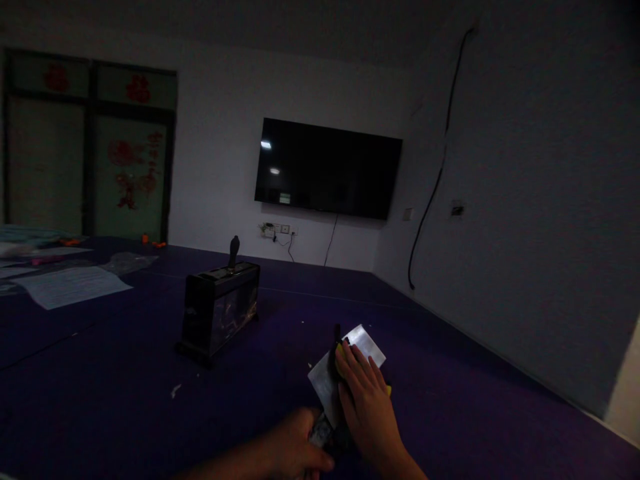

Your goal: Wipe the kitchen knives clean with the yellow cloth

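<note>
My left hand (300, 443) is closed around the grey patterned handle of a cleaver at the bottom of the view. The cleaver's broad, shiny blade (324, 383) points up and away. Across the blade lies my right hand (369, 403), fingers extended together over a dark pad with yellow edges (340, 352). It presses the pad against the metal. Most of the pad is hidden under the hand, so its exact kind is unclear. Left of my hands stands a black knife block (220, 307) with one dark handle (234, 252) sticking up from its top.
Printed papers (75, 287) and clear plastic wrapping (127, 262) lie at the left on the purple-blue tabletop (150, 413). Small orange pieces (145, 238) sit near the far edge. White scraps (175, 391) dot the surface. A television (330, 170) hangs on the far wall.
</note>
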`<action>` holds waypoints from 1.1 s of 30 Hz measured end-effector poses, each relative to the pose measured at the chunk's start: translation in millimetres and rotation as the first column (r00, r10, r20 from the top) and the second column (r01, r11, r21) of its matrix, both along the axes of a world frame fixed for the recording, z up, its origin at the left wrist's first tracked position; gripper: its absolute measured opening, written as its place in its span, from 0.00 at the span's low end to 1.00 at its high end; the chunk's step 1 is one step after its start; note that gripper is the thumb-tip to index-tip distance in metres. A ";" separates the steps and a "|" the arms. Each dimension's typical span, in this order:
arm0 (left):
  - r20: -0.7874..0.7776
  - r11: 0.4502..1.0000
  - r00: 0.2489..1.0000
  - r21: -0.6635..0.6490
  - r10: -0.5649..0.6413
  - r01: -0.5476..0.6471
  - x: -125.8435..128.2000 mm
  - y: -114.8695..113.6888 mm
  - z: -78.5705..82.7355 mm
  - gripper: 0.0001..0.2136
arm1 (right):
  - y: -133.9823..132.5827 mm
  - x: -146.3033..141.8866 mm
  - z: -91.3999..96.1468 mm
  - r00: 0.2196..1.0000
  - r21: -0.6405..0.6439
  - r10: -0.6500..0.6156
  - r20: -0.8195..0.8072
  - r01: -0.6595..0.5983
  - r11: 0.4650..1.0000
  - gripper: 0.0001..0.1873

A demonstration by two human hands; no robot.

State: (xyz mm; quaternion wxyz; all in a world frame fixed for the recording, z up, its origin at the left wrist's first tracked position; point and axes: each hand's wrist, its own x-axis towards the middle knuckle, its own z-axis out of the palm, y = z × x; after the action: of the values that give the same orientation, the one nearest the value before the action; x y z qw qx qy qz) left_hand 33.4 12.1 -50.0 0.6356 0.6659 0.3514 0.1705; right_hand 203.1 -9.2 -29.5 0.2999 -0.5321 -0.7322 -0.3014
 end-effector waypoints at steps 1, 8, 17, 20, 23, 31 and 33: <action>-0.008 1.000 1.000 0.007 0.002 -0.002 -0.4 -0.4 0.6 0.16 | 0.5 0.6 -0.7 1.000 0.003 -0.018 -0.014 0.018 1.000 0.29; -0.031 0.999 0.999 -0.026 0.018 -0.019 1.4 -3.0 6.5 0.16 | 2.4 2.0 0.2 0.997 -0.003 0.071 -0.014 -0.071 0.997 0.26; 0.102 1.000 0.995 0.002 0.007 -0.007 5.4 1.0 -3.8 0.15 | -8.9 -8.7 8.0 0.947 -0.178 0.303 0.104 -0.282 0.943 0.33; 0.130 1.000 0.991 0.023 -0.023 0.021 5.4 0.9 -4.8 0.13 | -10.9 -10.7 10.1 0.936 -0.216 0.332 0.115 -0.303 0.928 0.35; 0.121 1.000 0.993 0.019 -0.012 0.010 5.6 0.4 -3.2 0.14 | -11.4 -11.8 12.2 0.940 -0.217 0.321 0.120 -0.290 0.932 0.34; 0.025 1.000 1.000 0.016 0.011 -0.012 4.7 0.4 1.7 0.16 | -2.6 -8.2 6.1 0.975 -0.137 0.197 0.103 -0.182 0.974 0.29; -0.012 1.000 1.000 0.004 0.006 -0.006 3.3 0.1 3.6 0.16 | 0.7 -5.2 4.0 0.987 -0.094 0.143 0.070 -0.136 0.986 0.28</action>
State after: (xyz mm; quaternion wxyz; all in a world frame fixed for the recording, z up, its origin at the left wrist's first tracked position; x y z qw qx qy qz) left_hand 36.7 12.2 -46.4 0.6315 0.6673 0.3569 0.1690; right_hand 197.9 -8.4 -25.5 0.2680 -0.4803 -0.7913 -0.2672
